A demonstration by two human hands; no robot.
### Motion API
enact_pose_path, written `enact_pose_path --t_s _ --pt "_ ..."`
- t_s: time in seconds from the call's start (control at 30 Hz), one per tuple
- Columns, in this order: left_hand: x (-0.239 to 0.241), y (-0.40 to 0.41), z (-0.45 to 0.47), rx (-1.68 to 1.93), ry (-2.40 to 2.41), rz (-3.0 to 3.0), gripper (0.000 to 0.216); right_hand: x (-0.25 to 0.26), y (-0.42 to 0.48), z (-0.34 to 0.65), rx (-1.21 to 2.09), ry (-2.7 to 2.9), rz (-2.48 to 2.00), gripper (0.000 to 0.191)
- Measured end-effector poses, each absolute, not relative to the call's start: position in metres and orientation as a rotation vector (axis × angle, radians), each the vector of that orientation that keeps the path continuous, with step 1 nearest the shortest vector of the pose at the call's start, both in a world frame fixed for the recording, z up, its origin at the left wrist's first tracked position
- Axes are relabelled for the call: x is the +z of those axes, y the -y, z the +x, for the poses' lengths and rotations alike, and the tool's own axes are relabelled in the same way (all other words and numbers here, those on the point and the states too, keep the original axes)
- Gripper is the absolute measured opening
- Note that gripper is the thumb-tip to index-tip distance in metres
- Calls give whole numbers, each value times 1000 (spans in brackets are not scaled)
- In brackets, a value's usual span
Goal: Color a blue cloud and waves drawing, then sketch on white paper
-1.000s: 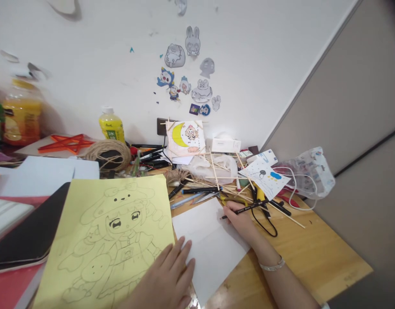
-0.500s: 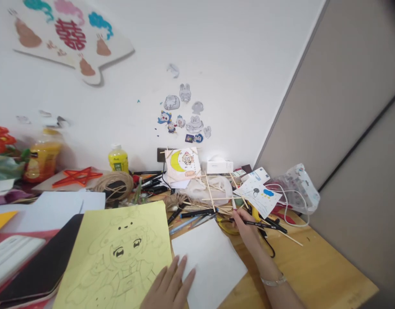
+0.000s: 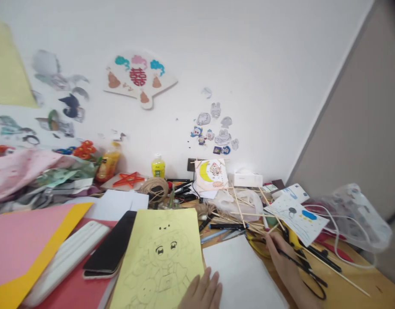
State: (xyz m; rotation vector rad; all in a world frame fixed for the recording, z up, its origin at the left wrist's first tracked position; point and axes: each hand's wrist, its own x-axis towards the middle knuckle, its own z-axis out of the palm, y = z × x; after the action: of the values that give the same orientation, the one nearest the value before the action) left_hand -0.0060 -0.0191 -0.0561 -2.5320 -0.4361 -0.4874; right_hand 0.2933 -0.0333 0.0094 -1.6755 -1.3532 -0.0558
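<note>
My right hand (image 3: 285, 259) is closed round a slim black pen (image 3: 299, 262), beyond the far right edge of the white paper sheet (image 3: 241, 266). The pen slants down to the right across my hand. At the bottom of the view my left hand (image 3: 202, 292) lies flat with fingers stretched, over the place where the white sheet meets the yellow sheet (image 3: 136, 257). A pencil-like drawing of a big-eyed cartoon figure covers the yellow sheet. By my right fingertips are a yellow ring-shaped thing (image 3: 258, 249) and several thin wooden sticks (image 3: 245, 214).
A blue-black marker (image 3: 228, 226) and a clear plastic bag (image 3: 358, 219) lie around the desk. Left stand a black phone-like slab (image 3: 110, 246), a long white case (image 3: 68, 257) and pink-orange paper (image 3: 26, 244). Behind are twine (image 3: 154, 189), bottles (image 3: 158, 166) and a moon picture (image 3: 212, 174).
The view has swung left, so the desk things sit further right in the picture. The pen in my right hand slants more steeply. My left hand stays flat by the sheets.
</note>
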Motion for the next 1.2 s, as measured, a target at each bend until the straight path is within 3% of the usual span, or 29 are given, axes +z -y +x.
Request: enact_pose_path --t_s 0.33,0.67,0.97,1.2 --pt "-35 31 -5 -363 515 -2656 30 -10 25 304 -80 1358 -1639 25" --pt "-18 39 -6 -265 600 -2835 38 5 22 294 -154 1369 -1530 41" --pt "-33 39 -10 -274 707 -3038 67 17 40 277 85 1441 -1492 31" --pt "-20 40 -10 -116 757 -3149 63 28 45 249 263 1437 -1403 32"
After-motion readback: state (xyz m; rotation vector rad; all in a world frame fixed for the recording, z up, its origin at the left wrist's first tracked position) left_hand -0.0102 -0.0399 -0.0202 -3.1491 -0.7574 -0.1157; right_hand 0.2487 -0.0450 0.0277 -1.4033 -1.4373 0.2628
